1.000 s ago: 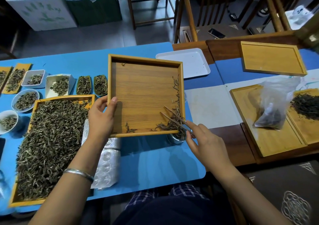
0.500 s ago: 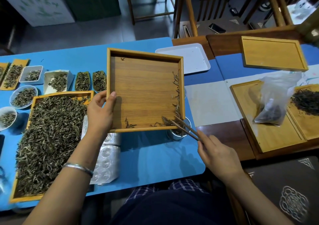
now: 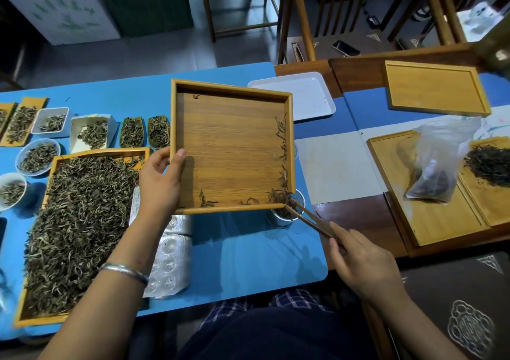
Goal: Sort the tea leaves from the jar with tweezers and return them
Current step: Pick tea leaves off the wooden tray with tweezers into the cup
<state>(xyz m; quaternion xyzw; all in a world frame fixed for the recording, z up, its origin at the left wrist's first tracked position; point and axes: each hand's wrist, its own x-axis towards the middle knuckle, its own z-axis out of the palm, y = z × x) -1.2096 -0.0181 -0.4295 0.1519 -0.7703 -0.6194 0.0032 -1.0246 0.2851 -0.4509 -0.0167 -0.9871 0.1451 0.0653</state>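
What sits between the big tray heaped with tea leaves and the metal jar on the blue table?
The head view shows silver blister packs lying between the heaped tray and the jar, then bare blue table.

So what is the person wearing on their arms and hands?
Both arms are bare, with no sleeves and no gloves. The left wrist wears a plain silver bangle. The right hand and its wrist wear nothing that shows.

Square tray held above table, jar under its near-right corner; big leaf-filled tray left, white tray behind.
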